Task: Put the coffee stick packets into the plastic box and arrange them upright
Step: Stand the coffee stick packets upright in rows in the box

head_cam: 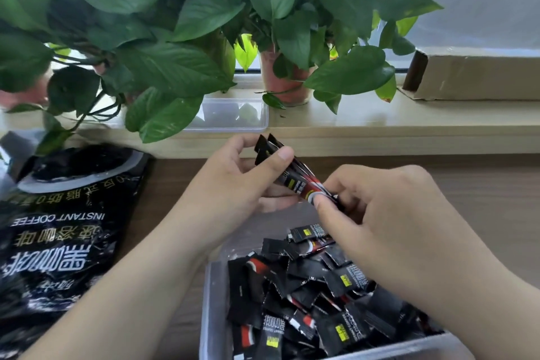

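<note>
- A plastic box [211, 301] sits at the near edge of the table [482, 184], full of jumbled black coffee packets [292, 295].
- Just above it, the left hand [233, 181] curls round a small bundle [296, 180] of packets, and the right hand [380, 213] pinches the bundle's lower end.
- A coffee bag [58, 228] lies to the left.
- Leafy plants [204, 23] stand on the windowsill behind.

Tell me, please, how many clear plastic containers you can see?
2: the front box, full of coffee packets; the second container on the windowsill, partly hidden under leaves, perhaps a lid.
</note>
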A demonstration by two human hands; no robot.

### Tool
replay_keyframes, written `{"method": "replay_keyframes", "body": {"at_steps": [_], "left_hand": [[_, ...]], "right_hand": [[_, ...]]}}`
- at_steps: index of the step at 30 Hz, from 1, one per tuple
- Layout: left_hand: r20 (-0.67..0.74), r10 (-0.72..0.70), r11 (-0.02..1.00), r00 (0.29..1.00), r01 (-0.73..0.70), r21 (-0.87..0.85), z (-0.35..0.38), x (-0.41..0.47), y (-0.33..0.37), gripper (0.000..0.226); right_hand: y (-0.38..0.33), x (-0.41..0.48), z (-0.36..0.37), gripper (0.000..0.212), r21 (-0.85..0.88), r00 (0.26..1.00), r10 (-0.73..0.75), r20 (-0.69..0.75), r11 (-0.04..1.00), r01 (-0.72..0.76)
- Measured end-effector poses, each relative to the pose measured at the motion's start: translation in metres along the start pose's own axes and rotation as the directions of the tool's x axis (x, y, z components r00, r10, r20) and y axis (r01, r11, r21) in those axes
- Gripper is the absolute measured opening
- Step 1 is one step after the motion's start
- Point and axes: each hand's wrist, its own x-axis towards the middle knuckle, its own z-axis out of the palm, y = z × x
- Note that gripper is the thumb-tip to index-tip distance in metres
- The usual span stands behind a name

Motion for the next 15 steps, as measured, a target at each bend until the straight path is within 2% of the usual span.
{"method": "replay_keyframes", "body": {"at_steps": [3, 6, 10, 12, 15], "left_hand": [[0.073, -0.036, 0.998, 0.997, 0.040, -0.049, 0.002, -0.003, -0.002, 0.040], [0.092, -0.022, 1.000, 0.996, 0.023, -0.007, 0.000, -0.004, -0.004, 0.032], [0.073, 0.027, 0.998, 0.997, -0.031, 0.059, -0.007, -0.001, -0.002, 0.030], [0.080, 0.059, 0.996, 0.995, -0.064, 0.067, -0.015, 0.003, 0.000, 0.029], [0.122, 0.084, 0.991, 0.989, -0.095, 0.091, -0.029, 0.008, 0.001, 0.028]], "right_hand": [[-0.005, -0.003, 0.004, 0.025, -0.084, 0.999, -0.028, -0.045, 0.996, 0.024], [-0.010, -0.004, 0.012, 0.026, -0.172, 0.997, -0.076, -0.013, 0.982, 0.072], [-0.017, -0.002, 0.005, 0.042, -0.111, 0.989, -0.017, 0.150, 0.993, 0.034], [-0.015, -0.001, -0.005, 0.037, -0.057, 0.972, 0.019, 0.235, 0.998, -0.005], [-0.004, 0.000, -0.020, 0.030, -0.117, 0.950, 0.060, 0.306, 0.993, -0.025]]}}
